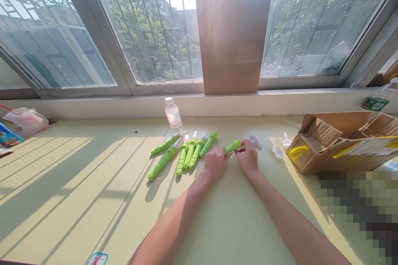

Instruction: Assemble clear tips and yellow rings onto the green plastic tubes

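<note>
My left hand (pixel 216 161) is closed around a green ribbed plastic tube (pixel 231 148), tilted up to the right above the table. At the tube's yellowish-green far end, the fingers of my right hand (pixel 248 157) are pinched together; whether they hold a separate small part is hidden. Several similar green tubes (pixel 162 165) lie to the left of my hands, most with clear plastic tips pointing away from me. Just beyond my right hand are clear plastic pieces (pixel 256 142). More clear plastic cups (pixel 276 149) lie farther right.
A capped water bottle (pixel 173 116) stands behind the tubes. At the right sits an open cardboard box (pixel 342 145), with a green-labelled bottle (pixel 376 100) behind it. A cardboard sheet (pixel 233 43) leans against the window. A plastic bag (pixel 26 121) lies far left.
</note>
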Demonstrator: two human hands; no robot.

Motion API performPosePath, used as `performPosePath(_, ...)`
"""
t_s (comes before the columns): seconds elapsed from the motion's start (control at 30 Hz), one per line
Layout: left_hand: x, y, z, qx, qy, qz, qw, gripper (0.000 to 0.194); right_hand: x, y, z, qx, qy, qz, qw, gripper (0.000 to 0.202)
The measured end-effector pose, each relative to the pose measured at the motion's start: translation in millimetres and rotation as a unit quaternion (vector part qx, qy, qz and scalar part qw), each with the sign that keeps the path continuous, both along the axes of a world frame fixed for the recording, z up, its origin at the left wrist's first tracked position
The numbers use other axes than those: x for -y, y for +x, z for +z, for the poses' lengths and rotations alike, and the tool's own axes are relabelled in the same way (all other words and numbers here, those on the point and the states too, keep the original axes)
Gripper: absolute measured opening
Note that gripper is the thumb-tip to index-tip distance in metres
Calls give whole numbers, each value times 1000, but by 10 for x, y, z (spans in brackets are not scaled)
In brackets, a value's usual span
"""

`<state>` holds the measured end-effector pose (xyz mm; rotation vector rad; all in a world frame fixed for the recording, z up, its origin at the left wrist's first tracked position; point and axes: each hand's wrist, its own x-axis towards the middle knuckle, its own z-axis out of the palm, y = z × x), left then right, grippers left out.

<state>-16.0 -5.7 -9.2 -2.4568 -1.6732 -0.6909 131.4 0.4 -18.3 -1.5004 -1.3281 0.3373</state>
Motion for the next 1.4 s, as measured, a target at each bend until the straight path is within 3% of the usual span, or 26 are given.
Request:
performPosePath(0.17, 11, -5, 51, -1, -27, 10, 1000, 24, -3, 2, -6, 11, -11, -5, 1000, 19)
performPosePath(0.33, 9, -16, 54, 1, 13, 21, 1000, 12, 5, -12, -2, 15, -9, -7, 1000, 19)
performPosePath(0.6, 14, -6, 3, 31, 64, 11, 997, 21, 6, -2, -25, 22, -1, -1, 1000, 19)
performPosePath(0.9, 25, -21, 33, 27, 17, 26, 999, 33, -7, 0, -54, 21, 47, 4, 999, 15)
performPosePath(1.13, -13, -47, 56, 60, -36, 20, 997, 30, -3, -8, -52, 29, 79, 3, 996, 13)
performPosePath(1.27, 2, -45, 39, 70, -6, 13, 997, 19, 1, -10, -55, 27, 83, 3, 996, 16)
performPosePath(1.4, 20, -32, 16, 50, 35, -21, 998, 21, -4, -12, -65, 25, 86, 6, 996, 21)
